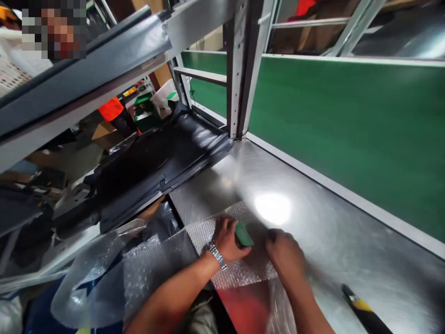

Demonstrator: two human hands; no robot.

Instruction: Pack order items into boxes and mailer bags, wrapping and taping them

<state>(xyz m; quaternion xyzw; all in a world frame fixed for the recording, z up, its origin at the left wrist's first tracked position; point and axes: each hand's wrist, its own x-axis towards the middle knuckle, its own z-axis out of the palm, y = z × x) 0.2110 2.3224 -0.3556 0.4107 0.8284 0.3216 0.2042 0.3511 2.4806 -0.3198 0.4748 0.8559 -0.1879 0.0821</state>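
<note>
My left hand [229, 241], with a metal watch at the wrist, is closed around a small green box [244, 234]. The box rests on a sheet of bubble wrap [201, 232] spread over the metal table [327, 241]. Just right of the box, my right hand [287, 255] has its fingers curled at the right end of the bubble wrap and appears to grip it; the fingertips are partly hidden. A long loose length of the wrap trails left off the table edge. Something red [246, 306] shows beneath the wrap near my body.
A black and yellow cutter knife [363, 306] lies at right. Black plastic bags [156, 162] are stacked to the left, below a metal rail holding a dark roll [83, 69]. A green panel [347, 139] and upright post [239, 69] border the table. Another person's orange garment [111, 109] shows behind.
</note>
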